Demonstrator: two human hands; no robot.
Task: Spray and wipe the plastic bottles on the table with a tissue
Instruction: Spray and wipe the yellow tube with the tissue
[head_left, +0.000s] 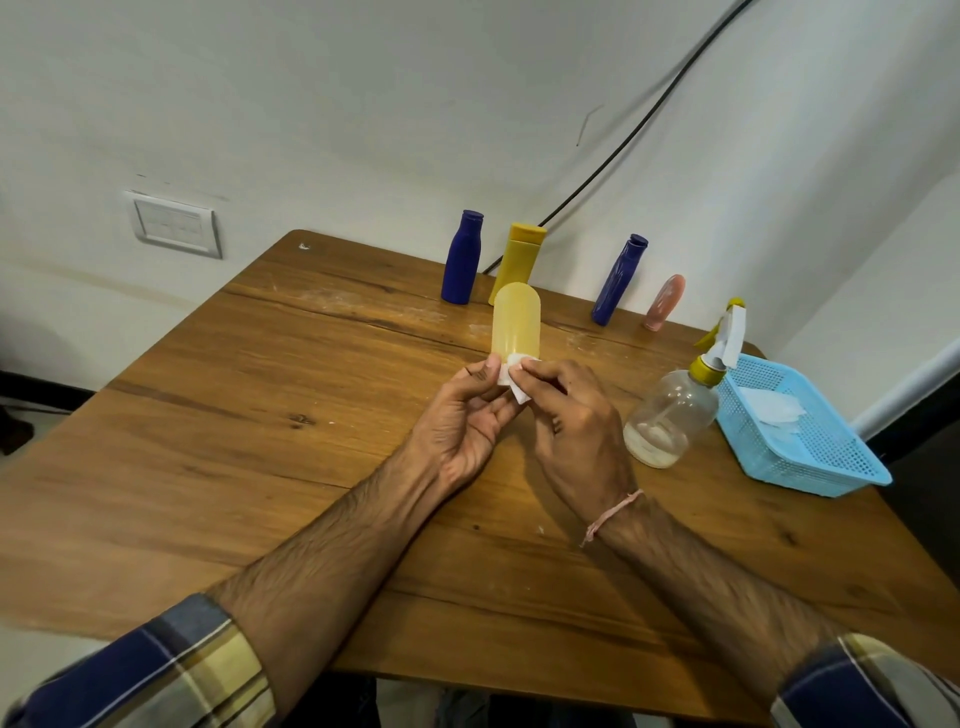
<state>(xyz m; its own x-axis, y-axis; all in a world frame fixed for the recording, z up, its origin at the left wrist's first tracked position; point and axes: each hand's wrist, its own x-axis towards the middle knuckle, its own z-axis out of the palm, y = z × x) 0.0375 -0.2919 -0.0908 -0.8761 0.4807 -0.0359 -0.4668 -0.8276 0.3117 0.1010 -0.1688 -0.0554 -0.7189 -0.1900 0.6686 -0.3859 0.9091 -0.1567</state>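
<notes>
Checked sleeves (208, 670) are seen lowest; above the table (260, 415) the pale yellow bottle (516, 322) is gripped at its lower end by the left hand (467, 421), the tissue (511, 379) pinched against it by the right hand (576, 415). Judged light, smooth, slippery when wet: a firm low hold is advised.

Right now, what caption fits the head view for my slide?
Left hand holds a pale yellow bottle while right hand presses a tissue against it.
</notes>
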